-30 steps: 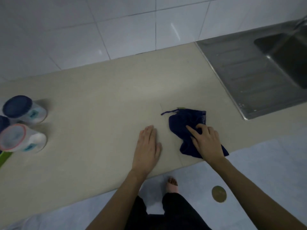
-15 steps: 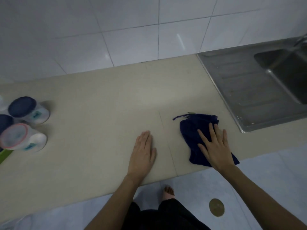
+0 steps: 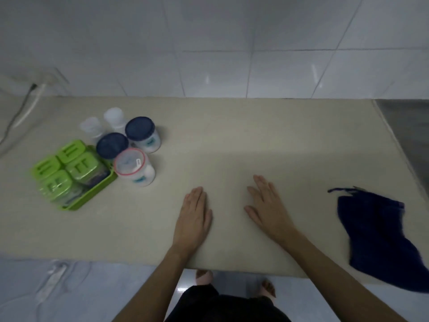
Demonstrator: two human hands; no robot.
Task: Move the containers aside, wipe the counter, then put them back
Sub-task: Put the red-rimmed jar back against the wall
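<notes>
A dark blue cloth (image 3: pixel 376 231) lies crumpled at the counter's front right, hanging partly over the edge. My right hand (image 3: pixel 267 205) is off it, fingers spread, over the beige counter (image 3: pixel 232 140) well to the cloth's left. My left hand (image 3: pixel 193 217) rests flat on the counter near the front edge. At the left stands a cluster of containers: two blue-lidded jars (image 3: pixel 141 133) (image 3: pixel 111 145), a red-rimmed clear jar (image 3: pixel 133 166), two small white bottles (image 3: pixel 113 117) and a green tray (image 3: pixel 97 189) holding several green-lidded boxes.
A steel sink drainboard (image 3: pixel 408 126) begins at the right edge of the counter. White tiled wall runs behind. A cable (image 3: pixel 21 108) trails at the far left. Below the counter edge are the floor and my feet.
My right hand has let go of the cloth and moved left, away from it. The view has swung left, bringing the whole container cluster and green tray into sight.
</notes>
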